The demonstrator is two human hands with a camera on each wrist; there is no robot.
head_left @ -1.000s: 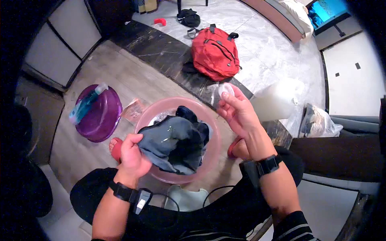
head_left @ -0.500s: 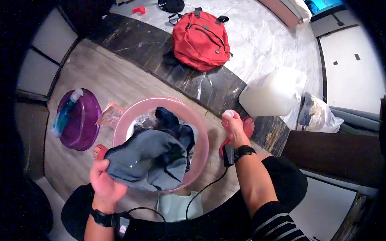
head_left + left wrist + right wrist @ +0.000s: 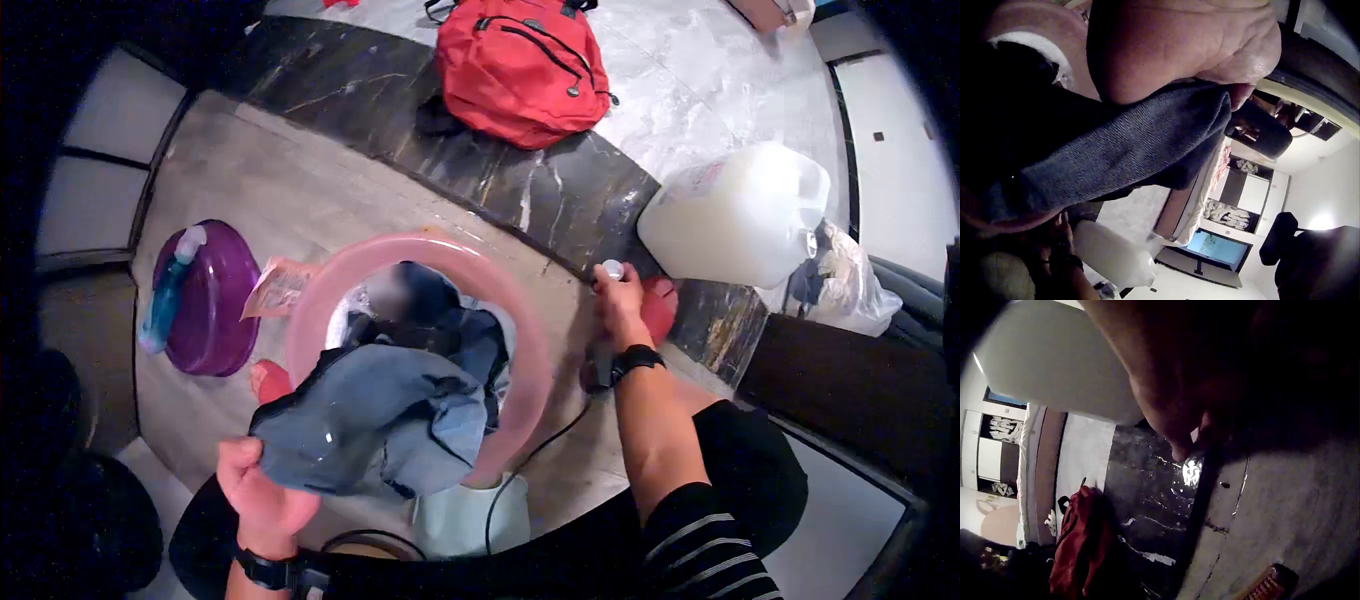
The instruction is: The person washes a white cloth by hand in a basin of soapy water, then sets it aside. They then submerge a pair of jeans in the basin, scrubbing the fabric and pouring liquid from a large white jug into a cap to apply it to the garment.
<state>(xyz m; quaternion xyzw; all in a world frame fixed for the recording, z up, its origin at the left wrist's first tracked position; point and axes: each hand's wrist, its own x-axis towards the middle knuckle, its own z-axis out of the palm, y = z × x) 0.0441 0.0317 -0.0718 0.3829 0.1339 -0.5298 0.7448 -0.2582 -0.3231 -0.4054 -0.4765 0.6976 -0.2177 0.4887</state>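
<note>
In the head view my left hand [image 3: 265, 490] grips the edge of a wet blue-grey denim garment [image 3: 350, 415], thumb on top. The cloth stretches from that hand over the near rim of a pink basin [image 3: 525, 360]. More dark clothes [image 3: 430, 300] lie inside the basin among suds. The left wrist view shows the denim [image 3: 1122, 150] hanging in folds beneath the hand. To the right of the basin, low by a red slipper [image 3: 658, 305], my right hand [image 3: 622, 305] pinches a small white round cap [image 3: 613, 269]. In the right wrist view that hand is mostly in shadow.
A large white jug [image 3: 735, 215] stands right of the right hand, beside a plastic bag [image 3: 850, 285]. Left of the basin are a pink packet [image 3: 280, 287] and a purple basin [image 3: 225, 300] with a blue bottle [image 3: 165, 300]. A red backpack [image 3: 520, 75] sits beyond the dark marble strip [image 3: 420, 130].
My right hand has moved down toward the floor beside the basin with the white cap. My left hand has drawn the denim toward me and left, over the near rim. The view has tilted down.
</note>
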